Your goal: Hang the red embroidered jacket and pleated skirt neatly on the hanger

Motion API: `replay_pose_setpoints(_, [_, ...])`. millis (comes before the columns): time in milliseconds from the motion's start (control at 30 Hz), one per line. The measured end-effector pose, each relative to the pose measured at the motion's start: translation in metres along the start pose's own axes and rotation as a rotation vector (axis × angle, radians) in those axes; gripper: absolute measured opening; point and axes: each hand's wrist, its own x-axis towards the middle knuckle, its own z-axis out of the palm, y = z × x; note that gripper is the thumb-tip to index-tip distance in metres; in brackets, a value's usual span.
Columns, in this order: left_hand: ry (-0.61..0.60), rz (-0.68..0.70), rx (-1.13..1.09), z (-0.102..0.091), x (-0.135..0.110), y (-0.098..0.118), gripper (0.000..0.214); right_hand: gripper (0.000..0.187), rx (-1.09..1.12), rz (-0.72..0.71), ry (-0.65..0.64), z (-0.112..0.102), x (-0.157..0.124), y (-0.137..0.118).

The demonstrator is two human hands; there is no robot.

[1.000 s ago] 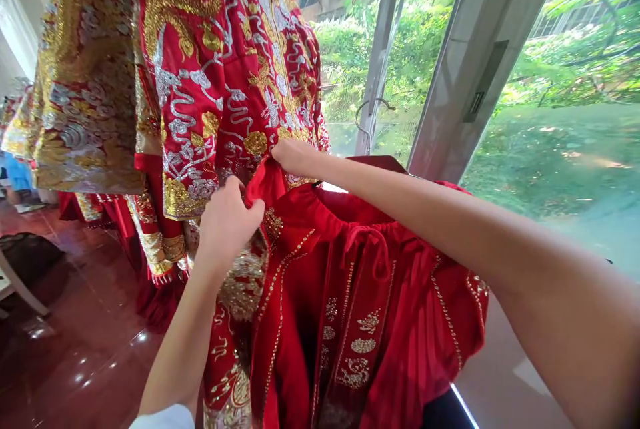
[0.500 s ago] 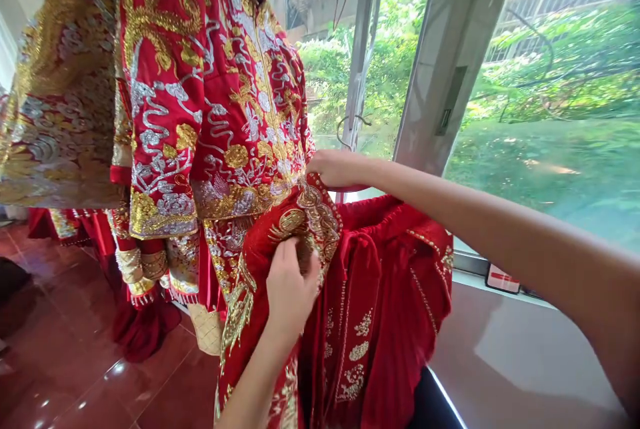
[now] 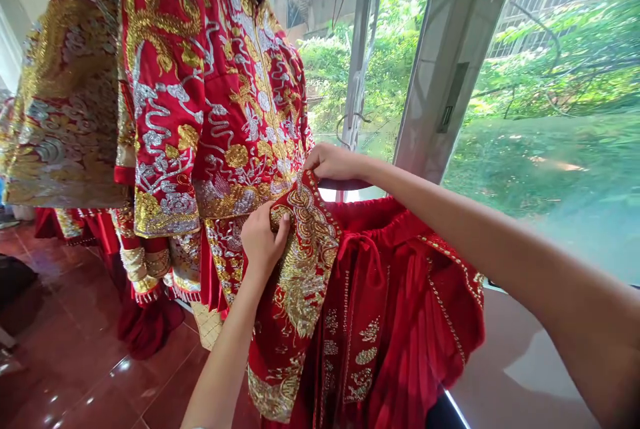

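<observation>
A red garment panel with dense gold embroidery hangs in front of me, its beaded upper edge raised. My left hand grips the panel's left edge, thumb on the front and fingers curled behind. Higher up, my right hand pinches the panel's top corner; its fingertips are partly hidden. Just right of the panel hangs a red pleated skirt with a gathered waist, a tied red bow and beaded motifs. A dark hanger bar shows under my right wrist, beneath a wire hook.
A red jacket with gold and silver embroidery stands close on the left, with another embroidered garment beyond it. Windows and a frame post are at the right. Below is a dark red tiled floor.
My left hand has moved left and up, from the panel's front to its left edge. The panel has unfolded, showing more gold embroidery, and the skirt's right side has spread outward.
</observation>
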Motion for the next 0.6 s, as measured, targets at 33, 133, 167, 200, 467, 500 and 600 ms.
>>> replay_pose_setpoints(33, [-0.012, -0.013, -0.024, 0.002, 0.005, -0.001, 0.056, 0.017, 0.0, -0.004, 0.017, 0.001, 0.002, 0.001])
replay_pose_setpoints(133, [-0.144, -0.057, -0.122, -0.002, 0.031, 0.01, 0.056, 0.022, -0.039, 0.002, 0.103, 0.004, 0.008, 0.002])
replay_pose_setpoints(167, [-0.21, -0.051, -0.135, -0.004, 0.042, 0.018, 0.053, 0.024, -0.057, 0.008, 0.126, 0.006, 0.009, 0.002])
replay_pose_setpoints(200, [-0.285, -0.032, -0.139, -0.006, 0.053, 0.026, 0.05, 0.026, -0.077, 0.017, 0.142, 0.007, 0.009, 0.001])
replay_pose_setpoints(467, [-0.59, 0.019, -0.479, 0.01, 0.081, 0.034, 0.023, 0.019, -0.01, 0.011, 0.051, -0.01, -0.001, -0.004])
replay_pose_setpoints(500, [-0.601, 0.029, -0.528, 0.012, 0.08, 0.031, 0.021, 0.012, 0.071, -0.029, 0.084, -0.016, -0.007, -0.006])
replay_pose_setpoints(600, [-0.638, 0.04, -0.601, 0.015, 0.079, 0.025, 0.015, 0.015, 0.257, -0.095, 0.335, -0.023, -0.038, -0.012])
